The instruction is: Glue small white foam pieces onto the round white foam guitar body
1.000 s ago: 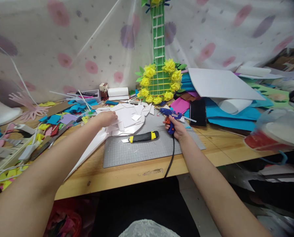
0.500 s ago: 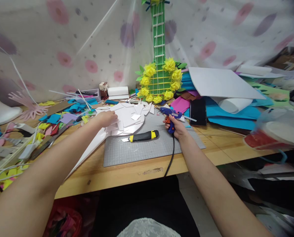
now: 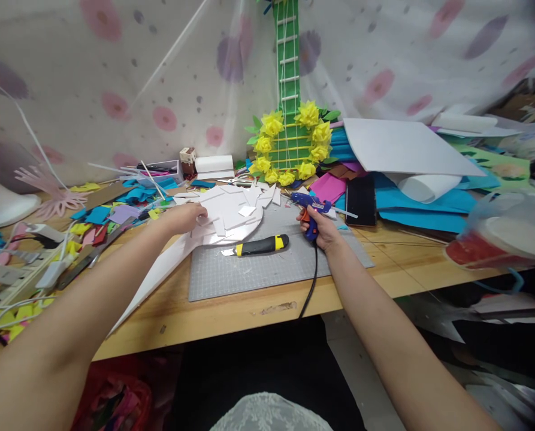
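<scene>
In my right hand (image 3: 322,229) is a blue hot glue gun (image 3: 311,203), its nozzle pointing left and a clear glue stick poking out behind. Its black cord runs down over the table edge. My left hand (image 3: 187,216) is closed at the left side of a white foam board shape (image 3: 244,232), fingertips against the white pieces; what they pinch, if anything, is hidden. Loose white cut pieces (image 3: 231,200) lie across the shape, whose long narrow part slants toward the front left. A black and yellow utility knife (image 3: 262,246), blade out, lies on the grey cutting mat (image 3: 249,278).
Behind stands a green paper guitar (image 3: 289,131) ringed with yellow flowers. Coloured scraps (image 3: 127,197) and a power strip (image 3: 20,272) crowd the left. To the right are white sheets (image 3: 406,143), a black phone-like slab (image 3: 360,200) and a bagged cup (image 3: 483,239).
My left hand has shifted slightly left along the white shape. My right hand keeps the glue gun in nearly the same place. The view has tilted a little.
</scene>
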{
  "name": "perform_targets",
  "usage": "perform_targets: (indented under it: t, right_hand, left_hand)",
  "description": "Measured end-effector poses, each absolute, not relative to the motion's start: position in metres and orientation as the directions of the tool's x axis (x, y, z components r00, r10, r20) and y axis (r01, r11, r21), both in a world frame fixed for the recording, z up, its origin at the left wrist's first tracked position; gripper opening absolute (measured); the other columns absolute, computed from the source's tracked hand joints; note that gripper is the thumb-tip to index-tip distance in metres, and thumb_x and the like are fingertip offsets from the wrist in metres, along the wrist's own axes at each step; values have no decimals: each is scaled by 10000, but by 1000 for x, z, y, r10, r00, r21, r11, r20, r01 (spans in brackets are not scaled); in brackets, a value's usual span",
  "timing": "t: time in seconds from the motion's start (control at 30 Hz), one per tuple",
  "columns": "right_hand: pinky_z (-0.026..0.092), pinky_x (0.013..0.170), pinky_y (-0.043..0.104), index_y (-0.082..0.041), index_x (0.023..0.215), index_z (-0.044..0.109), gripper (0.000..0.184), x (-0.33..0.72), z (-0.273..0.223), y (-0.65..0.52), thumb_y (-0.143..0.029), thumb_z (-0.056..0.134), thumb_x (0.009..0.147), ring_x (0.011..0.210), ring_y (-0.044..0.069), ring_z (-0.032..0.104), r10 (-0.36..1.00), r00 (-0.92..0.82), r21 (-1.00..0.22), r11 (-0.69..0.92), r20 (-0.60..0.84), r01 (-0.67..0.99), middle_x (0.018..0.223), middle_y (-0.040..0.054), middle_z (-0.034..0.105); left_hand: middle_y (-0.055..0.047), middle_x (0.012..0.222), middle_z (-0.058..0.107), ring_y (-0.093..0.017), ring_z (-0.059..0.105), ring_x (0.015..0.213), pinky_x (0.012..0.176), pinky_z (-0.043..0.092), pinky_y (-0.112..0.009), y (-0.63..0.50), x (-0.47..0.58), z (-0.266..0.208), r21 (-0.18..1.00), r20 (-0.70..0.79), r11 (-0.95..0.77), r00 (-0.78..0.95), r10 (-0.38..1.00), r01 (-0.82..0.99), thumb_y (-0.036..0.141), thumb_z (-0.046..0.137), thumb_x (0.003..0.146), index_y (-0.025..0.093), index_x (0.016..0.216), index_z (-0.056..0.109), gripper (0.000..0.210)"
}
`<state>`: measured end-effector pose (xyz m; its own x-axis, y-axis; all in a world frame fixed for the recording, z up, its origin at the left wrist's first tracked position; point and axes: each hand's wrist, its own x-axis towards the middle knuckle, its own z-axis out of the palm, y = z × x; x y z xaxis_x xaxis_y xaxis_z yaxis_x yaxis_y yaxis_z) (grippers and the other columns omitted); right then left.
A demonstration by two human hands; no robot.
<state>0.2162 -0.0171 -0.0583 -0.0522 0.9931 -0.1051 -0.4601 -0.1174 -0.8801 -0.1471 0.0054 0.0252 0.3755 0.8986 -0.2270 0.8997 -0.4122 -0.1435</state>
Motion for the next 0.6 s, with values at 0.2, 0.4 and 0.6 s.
perform_targets:
  t: [0.2, 0.4, 0.6]
  right_hand:
    - [405, 394, 158, -167, 721, 595, 323, 217, -58, -17, -442, 747, 647, 420, 34, 437, 991, -51, -869, -133, -125, -476, 635, 2, 641]
    - [403, 396, 162, -172, 721, 595, 315, 217, -58, -17, -441, 743, 652, 420, 36, 434, 990, -55, -867, -141, -131, -479, 629, -2, 640]
    - [403, 396, 160, -170, 728, 584, 329, 217, -59, -16, -448, 743, 652, 419, 36, 441, 991, -63, -872, -134, -118, -471, 629, -3, 634]
  left_hand:
    - [-39, 1160, 608, -202, 568, 1040, 813, 447, -267, 8, -151, 24, -103, -213, -393, 366, 906, 914, 43, 413, 648, 224, 1056, 625, 494]
    - [-47, 1145, 618, -185, 583, 1017, 820, 456, -253, 11, -163, 28, -36, -116, -298, 292, 949, 954, 43, 405, 670, 195, 1071, 614, 478]
    - [-65, 1128, 626, -209, 599, 996, 789, 482, -280, 8, -171, 28, -19, -60, -169, 168, 984, 985, 131, 451, 701, 205, 1065, 608, 404]
